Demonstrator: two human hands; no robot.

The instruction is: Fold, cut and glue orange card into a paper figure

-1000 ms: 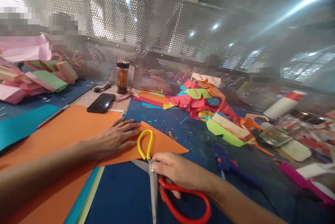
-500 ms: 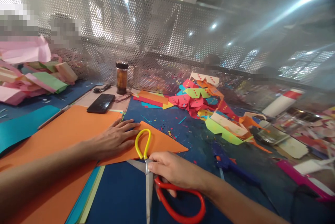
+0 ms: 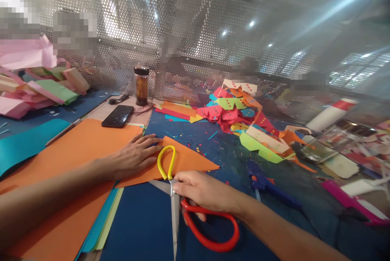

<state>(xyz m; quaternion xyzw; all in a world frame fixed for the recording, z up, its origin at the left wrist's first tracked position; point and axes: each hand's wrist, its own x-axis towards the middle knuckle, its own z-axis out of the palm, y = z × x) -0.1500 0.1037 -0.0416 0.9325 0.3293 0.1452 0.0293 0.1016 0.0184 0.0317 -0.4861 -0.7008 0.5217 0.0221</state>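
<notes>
My left hand (image 3: pixel 138 156) lies flat with its fingers stretched over orange paper, pressing near a folded orange piece (image 3: pixel 189 157) whose point reaches right. Pinched in my right hand (image 3: pixel 202 192) is a pair of scissors (image 3: pixel 174 208) with one yellow and one red handle. Its blades are spread, one pointing down toward me and the other to the left, beside the paper's lower edge. Under my left arm large orange sheets (image 3: pixel 76 143) lie on top of blue and pale green sheets (image 3: pixel 105 220).
A black phone (image 3: pixel 118 116) and a lidded jar (image 3: pixel 141 86) stand beyond the sheets. Cut, dotted paper shapes (image 3: pixel 231 108) are heaped at the back right. A blue glue gun (image 3: pixel 271 188) lies right of my hand. Pink and green folded paper (image 3: pixel 45 86) is piled at far left.
The view has shifted slightly, so the table items sit a little higher in the picture. Both hands and the scissors keep nearly the same position on the paper.
</notes>
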